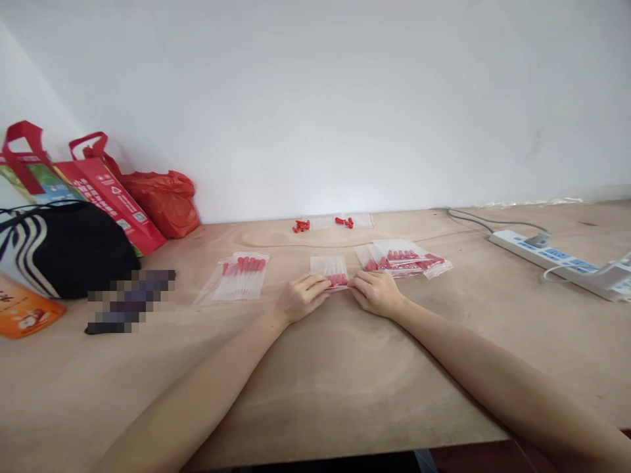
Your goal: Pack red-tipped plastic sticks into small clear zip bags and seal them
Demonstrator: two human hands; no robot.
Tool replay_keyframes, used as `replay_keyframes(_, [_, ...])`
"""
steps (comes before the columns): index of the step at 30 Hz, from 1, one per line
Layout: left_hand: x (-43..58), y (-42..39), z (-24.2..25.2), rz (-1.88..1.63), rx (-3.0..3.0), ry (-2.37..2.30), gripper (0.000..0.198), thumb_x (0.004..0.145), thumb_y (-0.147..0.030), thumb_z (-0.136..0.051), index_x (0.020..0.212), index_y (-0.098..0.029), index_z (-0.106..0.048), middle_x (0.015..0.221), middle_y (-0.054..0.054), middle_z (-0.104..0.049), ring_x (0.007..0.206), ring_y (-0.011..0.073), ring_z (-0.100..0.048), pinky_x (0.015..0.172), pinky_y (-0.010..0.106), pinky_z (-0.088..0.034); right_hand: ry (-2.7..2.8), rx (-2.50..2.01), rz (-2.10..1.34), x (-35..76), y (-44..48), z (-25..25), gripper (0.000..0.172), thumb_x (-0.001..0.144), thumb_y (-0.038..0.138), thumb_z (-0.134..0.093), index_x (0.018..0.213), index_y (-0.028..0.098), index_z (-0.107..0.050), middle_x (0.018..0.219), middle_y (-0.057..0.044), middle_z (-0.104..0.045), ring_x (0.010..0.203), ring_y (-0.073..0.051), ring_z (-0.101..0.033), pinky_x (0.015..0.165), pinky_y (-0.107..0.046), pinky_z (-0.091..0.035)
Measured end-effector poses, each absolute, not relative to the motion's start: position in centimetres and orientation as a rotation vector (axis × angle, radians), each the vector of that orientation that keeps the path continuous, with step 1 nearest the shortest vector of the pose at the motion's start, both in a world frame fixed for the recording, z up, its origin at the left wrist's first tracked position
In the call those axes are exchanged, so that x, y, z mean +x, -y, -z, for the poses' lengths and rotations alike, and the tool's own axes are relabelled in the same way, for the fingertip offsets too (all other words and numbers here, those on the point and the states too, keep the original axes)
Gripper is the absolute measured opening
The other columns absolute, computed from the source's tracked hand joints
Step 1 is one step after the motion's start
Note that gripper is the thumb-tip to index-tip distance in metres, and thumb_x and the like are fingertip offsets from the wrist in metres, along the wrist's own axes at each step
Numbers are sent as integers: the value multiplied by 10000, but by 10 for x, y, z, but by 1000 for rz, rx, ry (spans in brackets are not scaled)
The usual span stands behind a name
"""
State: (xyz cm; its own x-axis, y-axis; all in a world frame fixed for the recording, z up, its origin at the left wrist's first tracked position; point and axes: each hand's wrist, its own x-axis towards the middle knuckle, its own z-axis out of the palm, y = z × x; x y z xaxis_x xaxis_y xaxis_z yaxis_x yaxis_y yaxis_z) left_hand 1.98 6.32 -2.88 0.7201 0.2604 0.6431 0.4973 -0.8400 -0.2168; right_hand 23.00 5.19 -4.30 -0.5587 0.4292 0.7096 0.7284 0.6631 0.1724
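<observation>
A small clear zip bag [329, 266] lies flat at the middle of the table, with several red-capped pieces inside along its near edge. My left hand [304, 294] pinches the bag's near left corner. At the near right corner, my right hand [377, 292] has its fingers closed on the same edge. To the left lie overlapping clear bags [251, 279] holding several red-capped pieces. Just beyond my right hand is a pile of filled bags [407, 256]. What the fingertips cover is hidden.
Loose red pieces [302, 226] and flat clear bags [365, 221] lie near the wall. A white power strip [562, 259] with cords is at the right. A black pouch [83, 249], a red plastic bag [165, 200] and an orange packet [29, 309] stand left.
</observation>
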Motion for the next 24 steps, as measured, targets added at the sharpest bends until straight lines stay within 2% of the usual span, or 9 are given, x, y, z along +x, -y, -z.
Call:
replay_keyframes(10, [31,-60,28,845,-2481,476,141,794,-153,-441,810,-158,-582,792,38,-632,737,139,-580,679,282,-456,2250,-968,504,217,-47,44,179,797,224,-418,711,164,-564,656,-8,-555,570,-86,-476,517,-225,-271])
replay_keyframes(15, [32,-60,27,846,-2481,459,151,796,-142,-426,814,-150,-576,794,50,-634,733,145,-579,673,295,-450,2238,-853,577,214,-46,43,180,816,187,-401,812,184,-581,724,-13,-582,616,-85,-487,523,-232,-262])
replay_keyframes(24, [23,-65,25,788,-2405,465,147,801,-153,-421,801,-158,-568,782,41,-630,709,135,-574,664,284,-449,2206,-861,630,220,-50,44,193,796,147,-392,796,177,-582,668,-9,-562,570,-78,-463,513,-244,-233])
